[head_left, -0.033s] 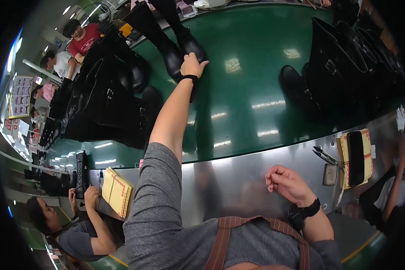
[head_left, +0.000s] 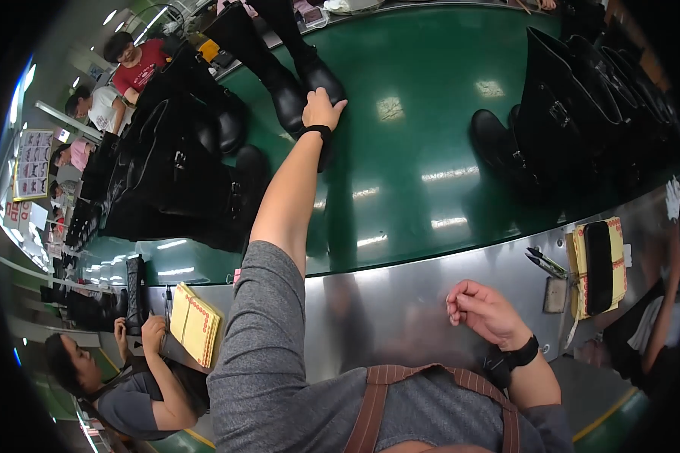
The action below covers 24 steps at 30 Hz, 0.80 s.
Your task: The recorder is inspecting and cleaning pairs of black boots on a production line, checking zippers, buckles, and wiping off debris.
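My left arm stretches far across the green surface. At its end my left hand (head_left: 323, 112) is on the toe of a black boot (head_left: 319, 75), fingers closed over it and the thumb out at the right side. Beside it, on the left, stands its tall black mate (head_left: 285, 102). Both boots are upright, toes toward me. My right hand (head_left: 487, 311) hovers over the metal edge of the bench (head_left: 400, 309) with its fingers loosely curled in. Nothing shows between them. Each wrist wears a black band.
Black buckled boots (head_left: 162, 170) crowd the left, more boots (head_left: 559, 121) the right. A yellow paper bundle (head_left: 618, 264) under a black phone-like slab (head_left: 599, 268) lies by pens (head_left: 545, 262). Another yellow bundle (head_left: 195, 325) is near a co-worker (head_left: 132, 385) at the left.
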{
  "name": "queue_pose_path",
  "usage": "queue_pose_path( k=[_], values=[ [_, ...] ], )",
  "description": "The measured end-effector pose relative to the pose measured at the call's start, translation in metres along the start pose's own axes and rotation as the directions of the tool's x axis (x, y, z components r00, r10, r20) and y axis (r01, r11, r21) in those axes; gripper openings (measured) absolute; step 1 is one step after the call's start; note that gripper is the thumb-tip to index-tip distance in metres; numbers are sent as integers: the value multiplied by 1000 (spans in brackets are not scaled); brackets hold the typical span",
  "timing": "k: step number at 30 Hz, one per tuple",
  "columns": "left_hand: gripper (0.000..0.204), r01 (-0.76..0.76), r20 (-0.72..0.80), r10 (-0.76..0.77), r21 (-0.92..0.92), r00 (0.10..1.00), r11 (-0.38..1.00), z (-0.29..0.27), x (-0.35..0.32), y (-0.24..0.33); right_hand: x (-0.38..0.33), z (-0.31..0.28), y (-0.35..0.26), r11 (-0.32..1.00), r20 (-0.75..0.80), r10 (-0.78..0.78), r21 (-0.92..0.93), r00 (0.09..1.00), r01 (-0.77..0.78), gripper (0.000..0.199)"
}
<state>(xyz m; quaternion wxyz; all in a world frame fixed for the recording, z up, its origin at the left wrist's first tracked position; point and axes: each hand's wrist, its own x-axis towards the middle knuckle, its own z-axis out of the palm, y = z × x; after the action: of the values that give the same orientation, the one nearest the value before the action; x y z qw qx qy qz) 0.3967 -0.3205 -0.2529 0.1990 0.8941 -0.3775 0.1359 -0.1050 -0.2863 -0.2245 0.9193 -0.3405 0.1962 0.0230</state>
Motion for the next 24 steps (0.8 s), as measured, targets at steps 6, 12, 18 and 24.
queue_pose_path(
  k=[6,12,18,24],
  values=[
    [39,-78,60,86,-127,994,989,3,5,-29,0,-1,1,998,29,0,58,1000,-2,14],
    [41,346,322,-208,-467,923,814,-11,11,-23,-1,0,1,999,22,-13,38,1000,12,14],
    [50,23,64,-18,-68,998,997,12,8,-25,-1,0,2,1000,13,-6,2,1000,6,15],
    [67,-36,150,73,-238,986,971,-1,13,-56,-3,4,1,999,4,-13,-52,1000,13,13]
  ],
)
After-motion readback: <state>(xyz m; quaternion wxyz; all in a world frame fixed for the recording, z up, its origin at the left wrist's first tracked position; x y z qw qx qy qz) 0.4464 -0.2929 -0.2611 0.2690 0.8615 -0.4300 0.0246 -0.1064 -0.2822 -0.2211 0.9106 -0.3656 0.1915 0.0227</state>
